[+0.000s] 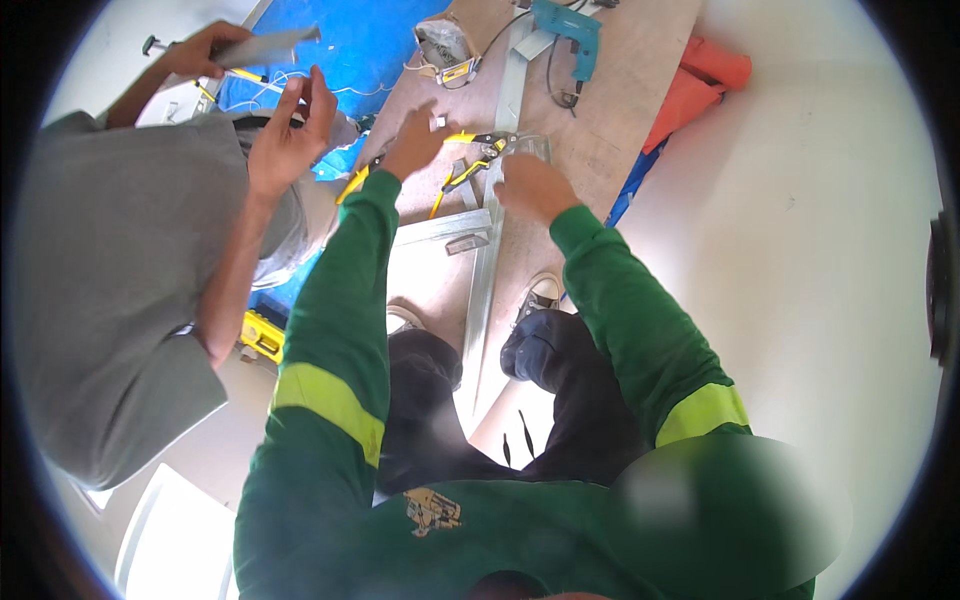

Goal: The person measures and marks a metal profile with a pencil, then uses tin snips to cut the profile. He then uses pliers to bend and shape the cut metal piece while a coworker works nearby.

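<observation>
My left hand (415, 142) is over the work board, fingers apart, beside one yellow handle of a pair of snips (492, 150). A small white thing (438, 122) shows by its fingers. The snips lie spread across a long metal profile (484, 275), partly between my hands. My right hand (535, 188) is on the right side of the profile, fingers curled in toward it; what they hold, if anything, is hidden. A shorter metal profile (440, 228) meets the long one from the left. Another yellow handle (357, 183) shows behind my left wrist.
On my left, a person in a grey shirt (130, 270) holds a metal piece (265, 48) in one raised hand. A teal corded drill (570, 38) and an open cardboard box (443, 50) are on the board's far part (620, 95). Orange material (690, 85) lies beyond its right edge.
</observation>
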A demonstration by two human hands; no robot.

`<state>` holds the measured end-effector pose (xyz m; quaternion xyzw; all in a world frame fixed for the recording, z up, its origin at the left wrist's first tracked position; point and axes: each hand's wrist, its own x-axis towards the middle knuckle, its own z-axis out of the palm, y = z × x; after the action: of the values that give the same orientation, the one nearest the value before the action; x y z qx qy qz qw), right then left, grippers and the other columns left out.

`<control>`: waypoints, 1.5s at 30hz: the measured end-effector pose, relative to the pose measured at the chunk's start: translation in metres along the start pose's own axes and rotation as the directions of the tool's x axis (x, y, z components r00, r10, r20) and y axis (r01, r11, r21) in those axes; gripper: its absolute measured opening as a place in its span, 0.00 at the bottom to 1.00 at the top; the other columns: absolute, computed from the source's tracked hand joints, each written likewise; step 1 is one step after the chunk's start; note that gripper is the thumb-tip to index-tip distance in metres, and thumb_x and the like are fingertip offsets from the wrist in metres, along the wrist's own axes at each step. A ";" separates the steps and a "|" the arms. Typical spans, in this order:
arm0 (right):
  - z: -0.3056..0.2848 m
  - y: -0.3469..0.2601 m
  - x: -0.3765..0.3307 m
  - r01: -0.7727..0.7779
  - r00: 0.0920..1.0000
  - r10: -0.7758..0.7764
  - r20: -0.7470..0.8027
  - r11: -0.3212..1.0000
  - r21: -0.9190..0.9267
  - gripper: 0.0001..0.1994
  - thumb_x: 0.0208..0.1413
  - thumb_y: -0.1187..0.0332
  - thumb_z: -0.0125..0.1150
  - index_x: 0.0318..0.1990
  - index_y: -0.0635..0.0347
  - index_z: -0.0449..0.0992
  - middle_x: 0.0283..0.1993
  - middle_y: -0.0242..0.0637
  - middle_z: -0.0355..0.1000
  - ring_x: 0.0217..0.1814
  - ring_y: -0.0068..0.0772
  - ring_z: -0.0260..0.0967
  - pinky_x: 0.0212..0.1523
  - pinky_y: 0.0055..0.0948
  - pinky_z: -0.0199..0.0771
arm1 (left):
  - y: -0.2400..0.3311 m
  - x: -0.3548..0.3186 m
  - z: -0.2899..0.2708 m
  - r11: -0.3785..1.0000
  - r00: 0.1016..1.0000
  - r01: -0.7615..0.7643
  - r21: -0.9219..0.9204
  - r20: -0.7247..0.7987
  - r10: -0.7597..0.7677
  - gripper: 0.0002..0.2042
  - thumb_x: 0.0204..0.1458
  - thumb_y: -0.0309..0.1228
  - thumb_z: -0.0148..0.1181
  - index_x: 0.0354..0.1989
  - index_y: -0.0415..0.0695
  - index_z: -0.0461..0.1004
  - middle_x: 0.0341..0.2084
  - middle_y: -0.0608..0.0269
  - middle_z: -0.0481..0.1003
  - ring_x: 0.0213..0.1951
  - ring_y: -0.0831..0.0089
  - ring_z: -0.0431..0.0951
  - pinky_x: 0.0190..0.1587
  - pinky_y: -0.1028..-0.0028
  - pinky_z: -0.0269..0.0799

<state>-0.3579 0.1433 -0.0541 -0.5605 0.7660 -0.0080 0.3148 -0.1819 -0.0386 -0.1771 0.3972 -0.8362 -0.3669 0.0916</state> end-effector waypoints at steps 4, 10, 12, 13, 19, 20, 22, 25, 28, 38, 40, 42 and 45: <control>0.017 0.033 -0.065 -0.044 0.999 0.046 -0.015 0.997 0.070 0.17 0.63 0.60 0.56 0.50 0.65 0.79 0.53 0.57 0.79 0.55 0.60 0.77 0.56 0.54 0.78 | 0.075 -0.094 -0.046 0.981 0.956 0.108 -0.163 0.286 -0.058 0.36 0.64 0.51 0.66 0.73 0.40 0.66 0.58 0.46 0.77 0.60 0.54 0.77 0.63 0.61 0.72; -0.006 0.055 -0.199 -0.206 0.950 0.270 -0.156 0.920 0.333 0.16 0.64 0.61 0.59 0.51 0.64 0.79 0.51 0.56 0.79 0.57 0.60 0.76 0.59 0.50 0.76 | 0.230 -0.325 -0.221 0.982 0.867 0.094 -0.163 0.498 0.000 0.29 0.61 0.43 0.68 0.66 0.41 0.72 0.65 0.44 0.73 0.68 0.47 0.70 0.72 0.54 0.64; -0.032 0.040 -0.259 -0.388 0.900 0.436 -0.003 0.803 0.452 0.17 0.64 0.61 0.62 0.52 0.63 0.81 0.48 0.53 0.81 0.53 0.55 0.80 0.56 0.46 0.78 | 0.290 -0.392 -0.266 0.997 0.822 0.074 -0.016 0.567 -0.052 0.34 0.61 0.50 0.68 0.71 0.45 0.70 0.68 0.43 0.69 0.71 0.41 0.66 0.73 0.48 0.60; -0.045 0.031 -0.286 -0.475 0.866 0.490 0.102 0.741 0.475 0.17 0.64 0.60 0.63 0.53 0.63 0.81 0.47 0.52 0.82 0.52 0.53 0.81 0.55 0.44 0.79 | 0.312 -0.421 -0.283 0.996 0.759 0.082 0.047 0.645 -0.093 0.35 0.61 0.52 0.67 0.72 0.46 0.70 0.71 0.44 0.66 0.74 0.39 0.60 0.75 0.44 0.57; -0.106 -0.009 -0.410 -0.476 0.874 0.399 0.277 0.818 0.323 0.20 0.61 0.56 0.66 0.51 0.62 0.83 0.49 0.51 0.82 0.55 0.52 0.80 0.59 0.44 0.79 | 0.356 -0.499 -0.301 0.990 0.864 0.121 0.066 0.484 -0.138 0.34 0.62 0.52 0.65 0.71 0.44 0.71 0.74 0.41 0.62 0.77 0.37 0.55 0.78 0.44 0.51; -0.112 -0.010 -0.418 -0.490 0.859 0.408 0.309 0.831 0.264 0.20 0.60 0.55 0.66 0.51 0.62 0.84 0.47 0.50 0.82 0.54 0.51 0.80 0.58 0.43 0.80 | 0.352 -0.503 -0.295 0.989 0.881 0.140 0.038 0.451 -0.142 0.33 0.62 0.52 0.65 0.70 0.43 0.71 0.74 0.41 0.61 0.76 0.37 0.56 0.78 0.45 0.52; -0.125 -0.010 -0.435 -0.478 0.863 0.384 0.329 0.832 0.281 0.20 0.60 0.54 0.67 0.48 0.62 0.84 0.50 0.51 0.82 0.55 0.52 0.80 0.60 0.45 0.78 | 0.348 -0.516 -0.288 0.979 0.904 0.197 -0.046 0.396 -0.163 0.32 0.63 0.50 0.65 0.70 0.42 0.71 0.74 0.40 0.61 0.75 0.37 0.57 0.77 0.47 0.54; -0.147 -0.011 -0.446 -0.549 0.830 0.432 0.354 0.748 0.372 0.19 0.59 0.54 0.68 0.45 0.62 0.85 0.46 0.49 0.83 0.50 0.48 0.82 0.56 0.45 0.81 | 0.351 -0.541 -0.294 0.911 0.903 0.355 -0.209 0.329 -0.276 0.30 0.65 0.47 0.63 0.69 0.40 0.71 0.73 0.38 0.61 0.73 0.38 0.62 0.75 0.50 0.59; -0.177 -0.015 -0.450 -0.579 0.815 0.454 0.360 0.665 0.472 0.18 0.60 0.56 0.67 0.44 0.65 0.84 0.37 0.44 0.83 0.35 0.38 0.83 0.45 0.39 0.84 | 0.354 -0.570 -0.319 0.803 0.824 0.547 -0.237 0.321 -0.466 0.32 0.67 0.45 0.61 0.73 0.38 0.63 0.67 0.37 0.67 0.69 0.38 0.68 0.68 0.50 0.68; -0.234 -0.047 -0.404 -0.521 0.853 0.388 0.348 0.673 0.525 0.18 0.62 0.56 0.67 0.47 0.64 0.81 0.38 0.37 0.80 0.36 0.30 0.80 0.34 0.34 0.80 | 0.342 -0.587 -0.368 0.767 0.812 0.573 -0.289 0.330 -0.482 0.25 0.65 0.44 0.65 0.61 0.37 0.75 0.47 0.40 0.83 0.49 0.45 0.85 0.50 0.52 0.80; -0.242 -0.050 -0.399 -0.503 0.864 0.373 0.338 0.663 0.554 0.17 0.63 0.57 0.66 0.47 0.63 0.80 0.39 0.35 0.79 0.37 0.29 0.79 0.32 0.32 0.79 | 0.334 -0.552 -0.374 0.801 0.876 0.483 -0.355 0.204 -0.438 0.23 0.64 0.42 0.66 0.60 0.38 0.75 0.46 0.40 0.82 0.48 0.42 0.85 0.48 0.51 0.79; -0.248 -0.048 -0.398 -0.473 0.881 0.368 0.298 0.662 0.581 0.17 0.63 0.58 0.65 0.46 0.64 0.79 0.40 0.36 0.80 0.37 0.29 0.79 0.35 0.32 0.80 | 0.327 -0.503 -0.379 0.857 0.928 0.363 -0.366 0.053 -0.370 0.21 0.65 0.39 0.66 0.60 0.39 0.74 0.45 0.40 0.82 0.47 0.40 0.84 0.47 0.50 0.79; -0.250 -0.041 -0.400 -0.438 0.898 0.368 0.242 0.689 0.577 0.18 0.62 0.57 0.67 0.48 0.64 0.81 0.39 0.43 0.82 0.35 0.37 0.82 0.44 0.37 0.83 | 0.316 -0.424 -0.399 0.928 0.962 0.244 -0.282 -0.050 -0.268 0.19 0.67 0.35 0.63 0.61 0.40 0.73 0.47 0.40 0.81 0.50 0.38 0.82 0.50 0.52 0.78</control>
<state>-0.3764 0.3891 0.3503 -0.2433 0.8065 -0.1591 0.5149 0.0903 0.1872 0.3830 0.5022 -0.7138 -0.4696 0.1336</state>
